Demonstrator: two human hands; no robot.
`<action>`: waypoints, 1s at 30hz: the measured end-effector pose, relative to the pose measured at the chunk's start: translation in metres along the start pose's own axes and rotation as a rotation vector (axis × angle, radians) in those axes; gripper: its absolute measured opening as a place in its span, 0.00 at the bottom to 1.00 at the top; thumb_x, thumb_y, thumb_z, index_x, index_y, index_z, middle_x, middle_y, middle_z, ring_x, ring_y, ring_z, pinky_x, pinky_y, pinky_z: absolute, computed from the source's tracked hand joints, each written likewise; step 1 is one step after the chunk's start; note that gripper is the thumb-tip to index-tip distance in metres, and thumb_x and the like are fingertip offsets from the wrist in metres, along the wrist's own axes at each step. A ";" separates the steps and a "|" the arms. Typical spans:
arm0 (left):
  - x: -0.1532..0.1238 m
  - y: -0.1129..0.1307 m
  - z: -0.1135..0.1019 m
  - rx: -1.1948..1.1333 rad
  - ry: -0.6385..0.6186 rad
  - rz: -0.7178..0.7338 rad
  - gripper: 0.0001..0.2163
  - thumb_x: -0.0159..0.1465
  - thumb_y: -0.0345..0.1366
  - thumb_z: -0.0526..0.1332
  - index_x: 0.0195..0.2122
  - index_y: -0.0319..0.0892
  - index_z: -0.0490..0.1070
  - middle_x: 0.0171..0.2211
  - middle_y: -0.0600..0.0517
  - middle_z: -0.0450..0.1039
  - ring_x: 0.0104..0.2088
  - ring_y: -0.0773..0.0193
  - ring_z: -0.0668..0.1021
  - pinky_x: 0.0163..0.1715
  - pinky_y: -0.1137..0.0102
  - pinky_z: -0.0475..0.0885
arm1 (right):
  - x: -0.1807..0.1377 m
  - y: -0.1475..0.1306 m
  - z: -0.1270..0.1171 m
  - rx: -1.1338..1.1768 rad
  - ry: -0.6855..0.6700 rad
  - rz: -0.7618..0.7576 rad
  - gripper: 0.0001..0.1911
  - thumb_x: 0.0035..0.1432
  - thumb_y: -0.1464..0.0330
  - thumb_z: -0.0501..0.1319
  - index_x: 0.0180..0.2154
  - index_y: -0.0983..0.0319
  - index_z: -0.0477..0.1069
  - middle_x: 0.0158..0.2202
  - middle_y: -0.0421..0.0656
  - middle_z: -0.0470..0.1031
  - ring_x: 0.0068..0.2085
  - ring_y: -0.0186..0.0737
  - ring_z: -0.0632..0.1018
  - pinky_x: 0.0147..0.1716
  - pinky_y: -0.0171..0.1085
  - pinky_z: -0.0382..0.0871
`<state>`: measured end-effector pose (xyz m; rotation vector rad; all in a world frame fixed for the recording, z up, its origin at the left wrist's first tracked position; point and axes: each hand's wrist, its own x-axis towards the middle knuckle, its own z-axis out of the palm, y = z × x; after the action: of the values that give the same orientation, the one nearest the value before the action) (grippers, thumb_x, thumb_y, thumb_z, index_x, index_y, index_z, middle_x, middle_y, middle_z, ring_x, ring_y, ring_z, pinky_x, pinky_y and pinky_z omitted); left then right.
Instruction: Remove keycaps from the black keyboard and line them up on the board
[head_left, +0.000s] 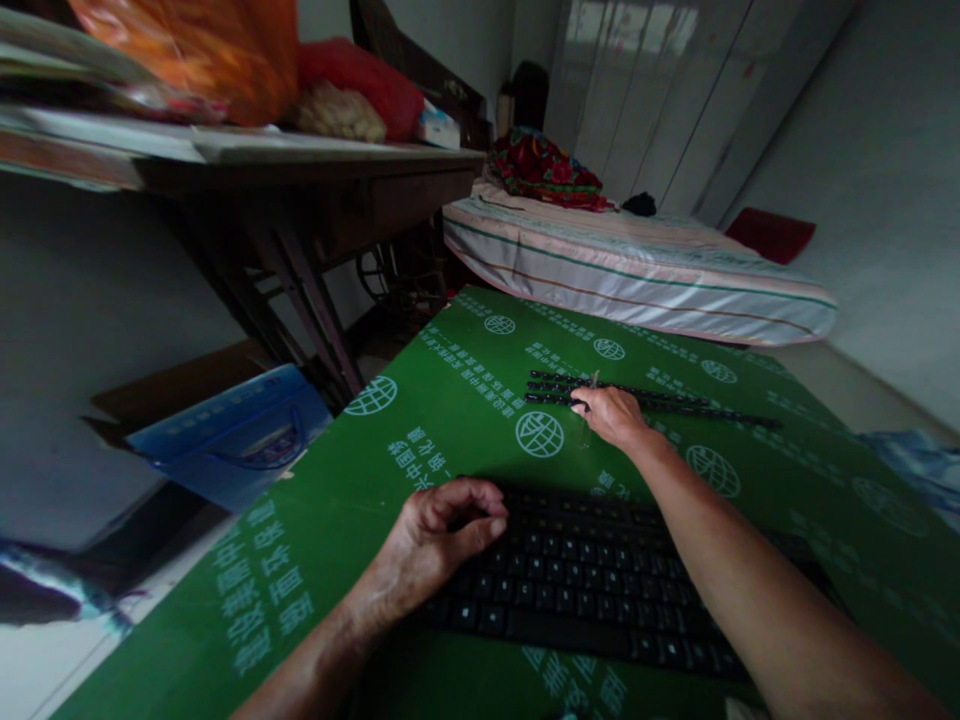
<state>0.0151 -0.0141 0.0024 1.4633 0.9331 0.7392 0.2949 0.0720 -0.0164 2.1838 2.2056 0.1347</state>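
Observation:
A black keyboard [600, 590] lies on a green printed board [450, 400] in front of me. My left hand [435, 540] rests at the keyboard's left end, fingers curled in with the thumb against the top corner. My right hand [611, 412] reaches forward past the keyboard to several long black strips [675, 400] lying side by side on the board. Its fingers are pinched on a thin, pale tool [589, 415] that points down at the board beside the strips' left ends.
A dark wooden table [300, 170] piled with bags and papers stands at the left. A blue bag [232, 435] lies on the floor beneath it. A striped mattress [637, 265] with a red cloth bundle lies beyond the board. White wardrobe doors [660, 90] stand behind.

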 end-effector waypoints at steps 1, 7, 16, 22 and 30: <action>0.000 0.000 0.000 -0.002 0.000 0.000 0.07 0.52 0.35 0.65 0.31 0.39 0.73 0.30 0.52 0.73 0.31 0.66 0.73 0.33 0.73 0.68 | 0.000 0.000 0.000 0.001 -0.001 0.000 0.14 0.60 0.62 0.53 0.47 0.52 0.69 0.38 0.43 0.78 0.39 0.42 0.77 0.35 0.35 0.65; -0.001 0.001 0.000 0.003 0.007 0.002 0.06 0.52 0.34 0.65 0.31 0.38 0.73 0.29 0.52 0.73 0.31 0.66 0.73 0.33 0.74 0.68 | 0.000 0.000 0.000 0.007 0.005 -0.004 0.14 0.60 0.62 0.53 0.47 0.53 0.69 0.38 0.44 0.78 0.39 0.42 0.77 0.35 0.36 0.65; 0.000 0.002 0.001 0.025 0.027 0.007 0.07 0.52 0.35 0.65 0.31 0.38 0.73 0.30 0.52 0.74 0.32 0.65 0.73 0.35 0.72 0.69 | -0.005 0.001 -0.001 0.020 0.032 0.011 0.15 0.60 0.60 0.53 0.47 0.52 0.69 0.38 0.43 0.78 0.39 0.41 0.77 0.34 0.34 0.65; -0.001 0.002 0.001 -0.021 0.009 -0.005 0.07 0.52 0.35 0.65 0.31 0.39 0.73 0.30 0.53 0.74 0.30 0.66 0.73 0.32 0.74 0.68 | -0.027 0.001 -0.004 0.220 0.160 0.060 0.19 0.58 0.55 0.53 0.49 0.53 0.70 0.36 0.43 0.79 0.37 0.43 0.78 0.35 0.37 0.67; -0.001 0.001 0.003 -0.047 0.000 0.028 0.08 0.52 0.37 0.65 0.31 0.39 0.73 0.28 0.53 0.74 0.28 0.68 0.73 0.30 0.74 0.68 | -0.083 -0.010 -0.021 0.891 0.173 0.202 0.28 0.58 0.48 0.47 0.46 0.59 0.72 0.14 0.36 0.69 0.15 0.33 0.69 0.19 0.32 0.65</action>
<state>0.0171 -0.0159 0.0028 1.4374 0.8910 0.7775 0.2845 -0.0113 0.0004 2.8868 2.4129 -0.8481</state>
